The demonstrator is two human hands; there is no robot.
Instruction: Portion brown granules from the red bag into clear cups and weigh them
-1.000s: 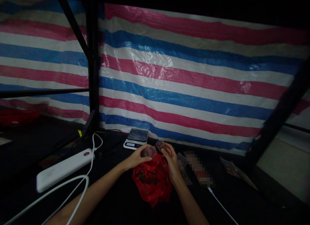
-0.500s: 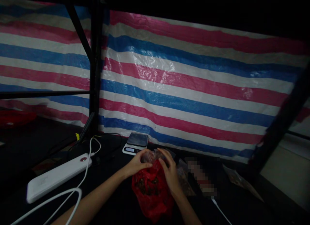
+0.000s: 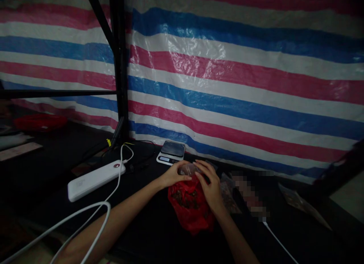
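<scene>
A red plastic bag (image 3: 193, 218) sits on the dark table with brown, dried-looking bits (image 3: 186, 199) showing in its opening. At its far edge is a small clear plastic bag (image 3: 188, 168). My left hand (image 3: 175, 175) grips the clear bag's left side, thumb pointing inward over the red bag. On the other side my right hand (image 3: 209, 180) has its fingers curved round the clear bag's right edge. What the clear bag contains is too dim to tell. Just behind my left hand stands a small white digital scale (image 3: 171, 152) with a lit display.
To the left lies a white power bank (image 3: 95, 180) with a white cable (image 3: 106, 214) looping toward me. Clear packets (image 3: 229, 195) and a blurred-out object (image 3: 250, 195) on a cable lie right. A striped tarp (image 3: 227, 93) and black metal post (image 3: 121, 66) stand behind.
The camera view has tilted down and shifted left, so everything appears higher and further right. Both hands stay at the clear bag above the red one.
</scene>
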